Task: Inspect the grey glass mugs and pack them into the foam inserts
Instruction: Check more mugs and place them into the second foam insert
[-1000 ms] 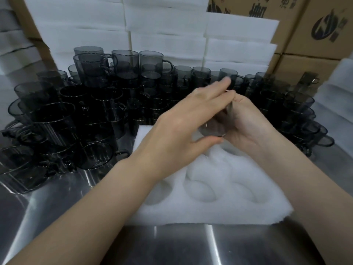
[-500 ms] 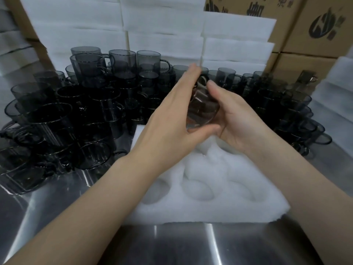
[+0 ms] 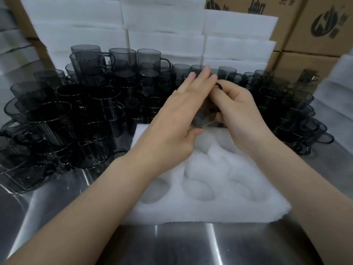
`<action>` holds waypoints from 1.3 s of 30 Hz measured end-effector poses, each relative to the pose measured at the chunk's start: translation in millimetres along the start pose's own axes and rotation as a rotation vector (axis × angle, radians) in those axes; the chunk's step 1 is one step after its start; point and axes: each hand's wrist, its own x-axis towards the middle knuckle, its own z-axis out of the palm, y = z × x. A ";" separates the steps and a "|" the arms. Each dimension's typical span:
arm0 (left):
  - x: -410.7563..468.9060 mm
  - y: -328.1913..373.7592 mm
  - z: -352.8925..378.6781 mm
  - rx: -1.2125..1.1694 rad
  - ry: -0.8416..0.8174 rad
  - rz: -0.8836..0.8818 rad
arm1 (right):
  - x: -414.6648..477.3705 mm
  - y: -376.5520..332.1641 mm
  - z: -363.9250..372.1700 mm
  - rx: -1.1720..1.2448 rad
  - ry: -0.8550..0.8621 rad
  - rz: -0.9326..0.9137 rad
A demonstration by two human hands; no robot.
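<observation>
Head view: a stainless steel table [image 3: 191,245] bears a white foam insert [image 3: 219,211] with round pockets. Above its far edge the right hand [image 3: 240,119] grips a blurred grey glass mug [image 3: 204,115], seemingly by the handle. The left hand [image 3: 172,127] lays straight fingers against its side. Beyond stand crowded mugs [image 3: 76,121], foam stacks [image 3: 162,22] and cardboard boxes [image 3: 315,25].
</observation>
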 end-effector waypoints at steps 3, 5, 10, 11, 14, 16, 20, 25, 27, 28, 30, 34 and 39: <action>-0.5 -2.9 -0.1 -0.031 -0.004 0.005 | -1.0 -3.1 -0.4 -0.088 0.024 -0.096; -0.7 -4.5 0.1 -0.039 0.004 -0.015 | -2.2 -4.2 0.2 -0.082 -0.012 -0.081; 0.3 -4.9 2.5 0.034 0.018 -0.086 | -3.2 -3.0 -0.3 -0.024 -0.078 -0.032; 0.6 -4.6 3.1 0.049 0.036 -0.110 | -3.3 -2.4 -0.2 -0.031 -0.087 -0.024; 0.6 -3.6 3.2 0.096 0.058 -0.119 | -2.6 -2.5 0.5 -0.065 -0.097 0.016; -0.2 -2.8 2.6 0.106 0.046 -0.073 | -1.4 -4.0 0.9 -0.050 -0.090 0.070; 0.2 1.1 -0.3 0.036 0.096 -0.032 | -1.4 -5.7 -2.7 0.137 -0.148 0.155; -0.2 4.3 -3.5 -0.176 0.193 -0.148 | -2.0 -5.0 -7.7 0.349 -0.371 0.109; -0.5 3.7 -5.7 -0.294 0.209 -0.189 | -1.3 -4.8 -9.9 0.420 -0.433 0.085; -0.8 3.7 -6.5 -0.349 0.211 -0.202 | -1.3 -5.0 -11.1 0.428 -0.451 0.076; -0.9 3.8 -7.9 -0.478 0.213 -0.230 | -1.0 -4.2 -13.6 0.429 -0.454 0.064; -1.0 3.3 -8.6 -0.655 0.219 -0.272 | 0.9 0.0 -12.5 0.443 -0.396 0.080; -1.5 5.0 -6.7 -0.408 0.168 -0.204 | 2.0 -1.3 -9.5 0.341 -0.310 0.148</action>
